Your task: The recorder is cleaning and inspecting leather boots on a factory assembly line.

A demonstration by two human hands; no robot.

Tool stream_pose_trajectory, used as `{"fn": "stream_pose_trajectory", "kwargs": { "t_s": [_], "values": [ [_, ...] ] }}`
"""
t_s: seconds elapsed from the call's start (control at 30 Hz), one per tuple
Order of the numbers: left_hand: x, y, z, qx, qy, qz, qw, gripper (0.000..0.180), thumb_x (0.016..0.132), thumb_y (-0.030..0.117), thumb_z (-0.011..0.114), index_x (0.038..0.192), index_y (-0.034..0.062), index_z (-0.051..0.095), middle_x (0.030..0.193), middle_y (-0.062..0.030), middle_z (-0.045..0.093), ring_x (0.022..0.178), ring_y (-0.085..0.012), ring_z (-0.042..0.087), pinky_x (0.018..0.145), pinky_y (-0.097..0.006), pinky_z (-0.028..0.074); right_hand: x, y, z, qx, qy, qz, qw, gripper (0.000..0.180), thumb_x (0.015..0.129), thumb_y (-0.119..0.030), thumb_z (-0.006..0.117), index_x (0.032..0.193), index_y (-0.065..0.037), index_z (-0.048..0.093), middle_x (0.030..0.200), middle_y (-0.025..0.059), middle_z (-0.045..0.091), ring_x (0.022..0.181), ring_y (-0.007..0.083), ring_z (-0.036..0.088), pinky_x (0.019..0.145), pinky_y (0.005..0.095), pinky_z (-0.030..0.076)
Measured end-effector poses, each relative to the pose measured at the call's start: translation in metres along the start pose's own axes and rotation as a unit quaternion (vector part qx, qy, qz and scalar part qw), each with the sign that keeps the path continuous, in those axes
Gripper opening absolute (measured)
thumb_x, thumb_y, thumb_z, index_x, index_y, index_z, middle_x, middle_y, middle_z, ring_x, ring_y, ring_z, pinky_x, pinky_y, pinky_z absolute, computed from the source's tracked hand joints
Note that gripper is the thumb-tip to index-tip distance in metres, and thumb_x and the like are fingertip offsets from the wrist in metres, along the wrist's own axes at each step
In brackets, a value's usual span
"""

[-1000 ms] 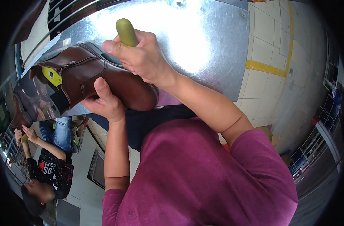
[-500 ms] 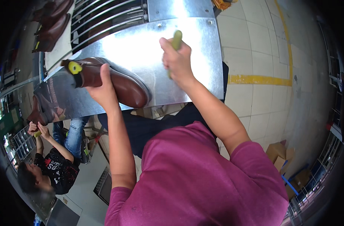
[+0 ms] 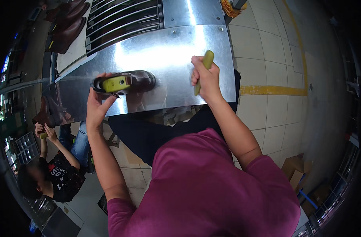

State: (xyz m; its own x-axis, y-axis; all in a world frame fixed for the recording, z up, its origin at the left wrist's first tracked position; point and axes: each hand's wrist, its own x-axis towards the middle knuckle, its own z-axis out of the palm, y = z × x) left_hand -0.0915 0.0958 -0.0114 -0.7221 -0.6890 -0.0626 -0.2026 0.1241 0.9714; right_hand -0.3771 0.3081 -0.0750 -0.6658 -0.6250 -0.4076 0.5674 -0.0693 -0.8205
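Brown shoe [image 3: 127, 82] laid on the shiny metal table [image 3: 176, 51], left of centre, its heel end gripped by the left hand [image 3: 96, 106], olive-green tool handle [image 3: 204, 67] clasped upright in the closed right hand [image 3: 204, 81], well apart to the right, more brown shoes [image 3: 66, 27] seen far left.

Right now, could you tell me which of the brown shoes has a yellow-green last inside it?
The brown shoe on the shiny metal table, held by the left hand. The dark shoes on the far rack show none.
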Motion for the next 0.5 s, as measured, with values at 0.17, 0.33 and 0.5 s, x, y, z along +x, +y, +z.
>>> {"fn": "stream_pose_trajectory", "kwargs": {
  "t_s": [0.17,0.33,0.5],
  "values": [
    [0.007,0.001,0.015,-0.026,0.021,0.000,0.999,0.083,0.076,-0.006,0.078,0.152,0.0044,0.044,0.150,-0.0147,0.055,0.131,-0.0246,0.058,0.106,-0.038,0.053,0.006,0.011,0.033,0.075,-0.047,0.045,0.995,0.028,0.097,-0.026,0.074,0.108,-0.004,0.060,0.062,0.0006,0.048,0.049,0.0133,0.052,0.045,0.0310,0.044],
    [0.001,-0.014,0.009,0.043,0.034,0.028,0.998,0.078,0.074,0.001,0.084,0.144,0.0048,0.049,0.144,-0.0148,0.059,0.137,-0.0285,0.055,0.115,-0.042,0.044,0.022,0.019,0.068,0.120,-0.083,0.067,0.987,0.029,0.096,-0.025,0.074,0.104,-0.002,0.060,0.061,0.0009,0.048,0.049,0.0135,0.052,0.044,0.0315,0.043],
    [-0.022,-0.031,0.014,0.100,0.055,0.163,0.980,0.072,0.071,0.018,0.094,0.129,0.0107,0.052,0.138,-0.0158,0.062,0.144,-0.0381,0.047,0.126,-0.053,0.022,0.036,0.014,0.075,0.136,-0.089,0.070,0.984,0.028,0.097,-0.026,0.072,0.103,-0.002,0.059,0.059,0.0011,0.046,0.048,0.0135,0.049,0.044,0.0307,0.041]
  ]
}}
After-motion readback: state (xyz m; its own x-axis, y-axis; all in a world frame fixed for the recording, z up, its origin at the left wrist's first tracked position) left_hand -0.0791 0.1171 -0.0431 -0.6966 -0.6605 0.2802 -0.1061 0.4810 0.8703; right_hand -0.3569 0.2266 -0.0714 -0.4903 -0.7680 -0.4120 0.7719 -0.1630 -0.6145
